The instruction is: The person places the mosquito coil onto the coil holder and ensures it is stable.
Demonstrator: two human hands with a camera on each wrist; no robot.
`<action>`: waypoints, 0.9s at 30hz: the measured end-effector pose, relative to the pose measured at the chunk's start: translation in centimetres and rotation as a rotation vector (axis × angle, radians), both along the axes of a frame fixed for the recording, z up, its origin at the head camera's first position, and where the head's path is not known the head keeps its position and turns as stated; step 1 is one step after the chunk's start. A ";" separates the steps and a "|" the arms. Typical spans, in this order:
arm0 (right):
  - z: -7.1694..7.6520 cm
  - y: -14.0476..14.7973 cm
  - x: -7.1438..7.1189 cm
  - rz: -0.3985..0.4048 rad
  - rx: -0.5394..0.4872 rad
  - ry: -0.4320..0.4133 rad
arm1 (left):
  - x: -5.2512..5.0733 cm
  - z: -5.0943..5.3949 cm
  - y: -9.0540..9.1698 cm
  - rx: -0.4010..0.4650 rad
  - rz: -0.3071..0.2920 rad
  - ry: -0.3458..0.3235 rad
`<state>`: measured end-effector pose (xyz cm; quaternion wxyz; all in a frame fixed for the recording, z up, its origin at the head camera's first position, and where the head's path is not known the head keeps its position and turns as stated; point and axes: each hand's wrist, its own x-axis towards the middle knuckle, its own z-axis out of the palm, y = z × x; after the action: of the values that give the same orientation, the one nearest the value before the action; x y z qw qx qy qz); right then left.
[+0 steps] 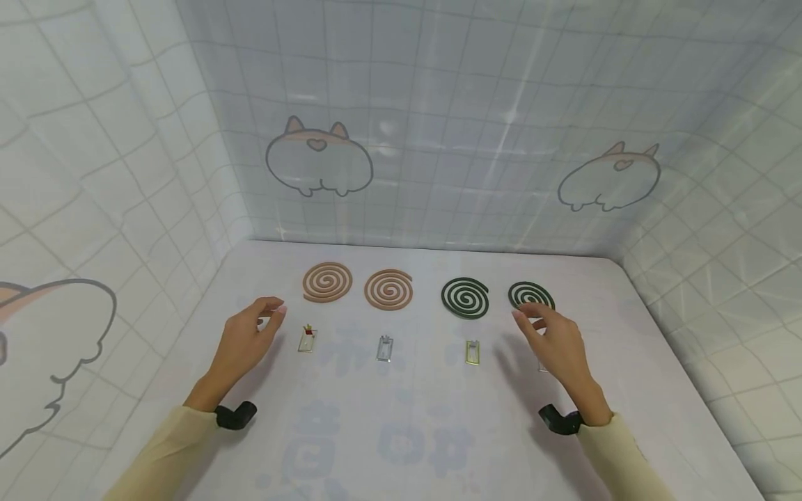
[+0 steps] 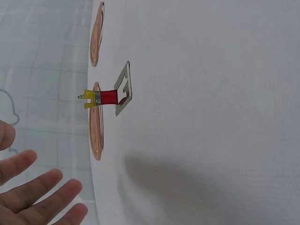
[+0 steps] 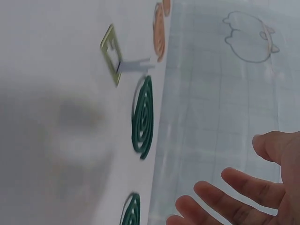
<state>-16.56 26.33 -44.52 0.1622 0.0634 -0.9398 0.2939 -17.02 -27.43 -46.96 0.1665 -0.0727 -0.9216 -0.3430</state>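
My left hand (image 1: 247, 339) hovers over the left side of the table, its fingers loosely bent and holding nothing. Nearest to it is a small metal mosquito coil stand (image 1: 306, 341) with a red and yellow upright piece (image 2: 108, 97). Behind lie two brown mosquito coils (image 1: 328, 282) (image 1: 388, 290) side by side. My right hand (image 1: 557, 341), also holding nothing, hangs in front of a green mosquito coil (image 1: 523, 292) and partly covers it. Under that hand a stand (image 1: 542, 368) shows only its edge. Another green coil (image 1: 465, 298) lies to the left.
A silver stand (image 1: 385, 348) and a yellow-rimmed stand (image 1: 473, 352) sit mid-table in the same row as the others. White cloth covers the table (image 1: 401, 403). Grid-patterned curtains hang at the back (image 1: 464, 195) and both sides.
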 end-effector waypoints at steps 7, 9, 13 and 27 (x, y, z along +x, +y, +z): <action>0.1 -1.8 -0.3 0.016 -0.040 -0.044 | -0.2 0.1 0.3 0.027 0.010 -0.003; -0.1 -2.2 -0.4 0.013 -0.042 -0.051 | -0.2 0.1 0.3 0.035 0.012 -0.014; -0.3 -3.0 -0.7 0.019 -0.048 -0.053 | -0.3 0.1 0.2 0.038 0.016 -0.030; -0.2 -6.7 -2.3 0.088 -0.123 -0.059 | -1.8 -0.5 -0.5 0.022 0.010 -0.022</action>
<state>-18.84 19.64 -44.76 0.1248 0.0858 -0.9207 0.3598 -18.78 -27.89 -47.43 0.1588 -0.0622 -0.9200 -0.3530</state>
